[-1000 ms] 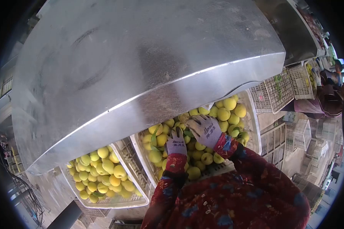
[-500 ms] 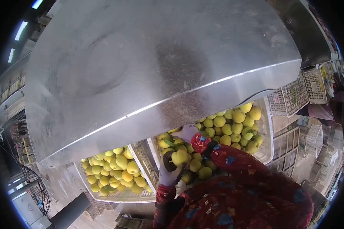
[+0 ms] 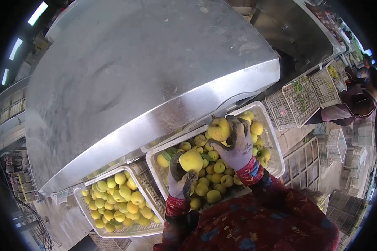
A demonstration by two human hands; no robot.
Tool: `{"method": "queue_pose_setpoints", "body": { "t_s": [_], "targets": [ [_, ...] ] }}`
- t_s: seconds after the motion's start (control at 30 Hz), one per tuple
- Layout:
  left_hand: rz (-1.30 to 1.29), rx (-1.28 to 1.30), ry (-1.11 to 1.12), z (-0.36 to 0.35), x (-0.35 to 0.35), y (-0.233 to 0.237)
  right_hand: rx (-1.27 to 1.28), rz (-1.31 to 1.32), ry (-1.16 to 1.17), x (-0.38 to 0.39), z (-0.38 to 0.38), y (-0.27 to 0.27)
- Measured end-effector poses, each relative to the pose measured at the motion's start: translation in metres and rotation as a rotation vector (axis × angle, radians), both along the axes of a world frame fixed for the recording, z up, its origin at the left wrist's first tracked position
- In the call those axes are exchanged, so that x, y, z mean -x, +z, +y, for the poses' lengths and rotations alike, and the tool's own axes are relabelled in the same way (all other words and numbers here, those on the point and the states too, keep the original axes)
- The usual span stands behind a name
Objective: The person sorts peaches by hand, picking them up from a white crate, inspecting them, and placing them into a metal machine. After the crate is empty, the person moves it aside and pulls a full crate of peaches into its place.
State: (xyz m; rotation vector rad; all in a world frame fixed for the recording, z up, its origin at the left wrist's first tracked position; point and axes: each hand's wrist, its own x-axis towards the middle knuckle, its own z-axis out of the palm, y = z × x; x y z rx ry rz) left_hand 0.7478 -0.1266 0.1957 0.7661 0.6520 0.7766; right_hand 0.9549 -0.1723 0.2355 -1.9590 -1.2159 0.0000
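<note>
My left hand, in a pale glove with dark fingers, grips a yellow peach above the crate. A second yellow peach, with a brownish patch, is in my gloved right hand, higher and further right. Both are raised over a white plastic crate of yellow-green peaches, some with green leaves among them. To the left, another white crate holds more yellow peaches.
A large sheet-metal cover rises just beyond the crates. Stacked plastic crates stand to the right, some with greenery, near another person. Dark cables hang at lower left.
My right hand has come up out of the fruit with a peach. My left hand still holds one, now higher. The view has shifted, showing more of both crates.
</note>
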Motion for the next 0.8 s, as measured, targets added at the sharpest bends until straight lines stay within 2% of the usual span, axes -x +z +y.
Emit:
{"method": "queue_pose_setpoints", "body": {
  "t_s": [0.07, 0.13, 0.2, 0.27, 0.33, 0.4, 0.47, 0.5, 0.53, 0.6, 0.7, 0.8],
  "targets": [
    [-0.016, -0.052, 0.024, 0.002, -0.005, 0.003, 0.123, -0.038, -0.082, -0.015, 0.035, -0.013],
    [-0.007, -0.087, 0.050, 0.004, -0.010, 0.006, 0.140, -0.171, -0.059, -0.035, 0.069, -0.030],
    [0.007, -0.163, 0.079, 0.009, -0.015, 0.013, 0.070, -0.079, -0.016, -0.037, 0.073, -0.028],
    [0.080, -0.296, 0.076, 0.012, -0.013, 0.004, -0.069, 0.230, 0.047, -0.035, 0.045, 0.017],
    [0.066, -0.350, 0.115, 0.013, -0.020, -0.002, -0.126, -0.011, 0.235, -0.021, 0.014, 0.033],
    [0.056, -0.401, 0.112, 0.011, -0.031, -0.004, 0.015, 0.055, 0.496, 0.001, -0.007, 0.044],
    [0.050, -0.454, 0.060, 0.008, -0.042, 0.002, 0.002, -0.020, 0.411, 0.018, -0.016, 0.018],
    [0.003, -0.358, 0.046, 0.004, -0.047, 0.011, -0.008, -0.059, 0.368, 0.022, -0.016, 0.009],
    [-0.046, -0.267, 0.033, 0.003, -0.053, 0.022, -0.091, 0.029, 0.330, 0.022, -0.013, 0.015],
    [-0.153, -0.150, 0.009, 0.004, -0.056, 0.024, -0.091, -0.023, 0.300, 0.018, -0.012, 0.024],
    [-0.106, -0.049, 0.014, 0.008, -0.052, 0.023, -0.078, -0.013, 0.316, 0.012, -0.010, 0.023],
    [-0.016, -0.162, -0.018, 0.015, -0.055, 0.013, -0.072, 0.093, 0.268, 0.009, -0.004, 0.015]
  ]
}}
